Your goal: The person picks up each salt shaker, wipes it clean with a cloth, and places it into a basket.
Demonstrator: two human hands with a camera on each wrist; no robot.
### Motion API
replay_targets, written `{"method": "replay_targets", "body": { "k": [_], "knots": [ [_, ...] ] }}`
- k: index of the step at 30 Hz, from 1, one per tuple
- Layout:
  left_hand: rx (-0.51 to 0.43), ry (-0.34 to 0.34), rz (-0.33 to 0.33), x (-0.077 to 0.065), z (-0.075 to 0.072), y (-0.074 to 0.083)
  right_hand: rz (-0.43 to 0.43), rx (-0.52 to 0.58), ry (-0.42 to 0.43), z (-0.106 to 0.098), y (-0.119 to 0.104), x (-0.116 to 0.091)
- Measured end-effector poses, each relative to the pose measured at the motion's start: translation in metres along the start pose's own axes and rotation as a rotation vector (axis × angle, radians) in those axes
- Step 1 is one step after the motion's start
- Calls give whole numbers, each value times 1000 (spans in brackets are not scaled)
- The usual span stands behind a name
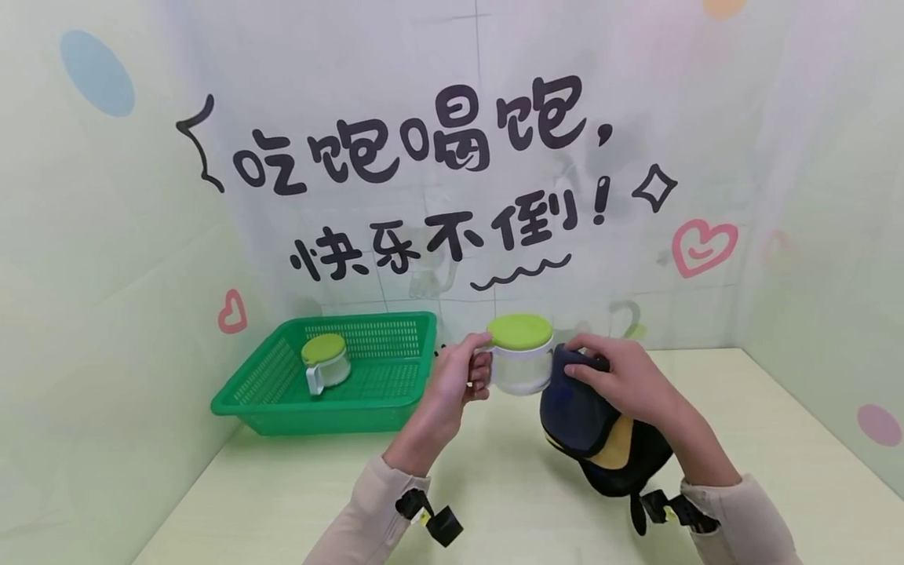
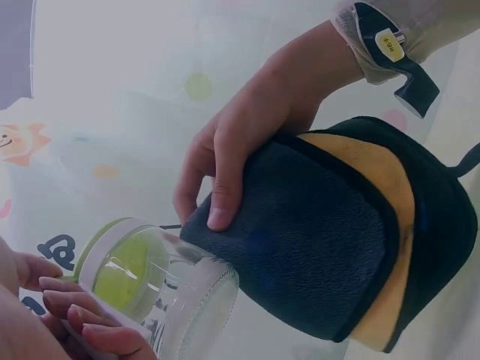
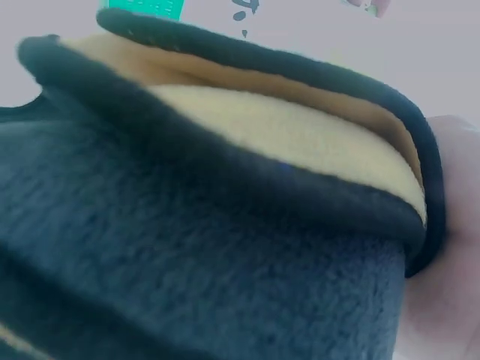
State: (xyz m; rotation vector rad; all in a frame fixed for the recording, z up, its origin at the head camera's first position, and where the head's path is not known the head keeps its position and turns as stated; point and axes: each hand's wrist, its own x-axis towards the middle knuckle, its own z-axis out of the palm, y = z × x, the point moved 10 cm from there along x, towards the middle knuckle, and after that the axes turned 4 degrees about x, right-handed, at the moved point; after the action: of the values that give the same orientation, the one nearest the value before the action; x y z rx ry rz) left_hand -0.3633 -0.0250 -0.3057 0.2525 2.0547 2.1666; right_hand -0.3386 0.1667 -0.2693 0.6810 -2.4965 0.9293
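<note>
My left hand [image 1: 450,384] grips the white handle of a clear glass seasoning jar [image 1: 521,373] and holds it upright above the table. The jar has a lime-green lid [image 1: 520,331] and a white base band. My right hand [image 1: 628,377] pinches a folded cleaning cloth [image 1: 579,404], dark blue with a yellow inside and black edging. In the left wrist view the cloth [image 2: 300,240] meets the jar's glass side [image 2: 169,262] near the base. Much of the right wrist view is filled by the cloth [image 3: 187,247], its layers hanging below the hand.
A green plastic basket [image 1: 318,420] stands at the back left of the pale table [image 1: 487,502]. Inside it sits a second green-lidded jar [image 1: 332,365], its white handle toward me. Behind is a white curtain-like wall [image 1: 395,63] with black lettering.
</note>
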Motion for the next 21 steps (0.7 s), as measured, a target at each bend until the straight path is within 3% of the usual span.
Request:
{"method": "replay_targets", "body": {
  "k": [4, 13, 21],
  "knots": [
    [-6, 2, -6, -1, 1, -1, -1, 11, 13, -1, 2, -1],
    [-18, -2, -5, 3, 1, -4, 23, -18, -116, 11, 9, -2],
    [-5, -8, -3, 1, 2, 2, 16, 18, -20, -9, 0, 1]
  ]
}}
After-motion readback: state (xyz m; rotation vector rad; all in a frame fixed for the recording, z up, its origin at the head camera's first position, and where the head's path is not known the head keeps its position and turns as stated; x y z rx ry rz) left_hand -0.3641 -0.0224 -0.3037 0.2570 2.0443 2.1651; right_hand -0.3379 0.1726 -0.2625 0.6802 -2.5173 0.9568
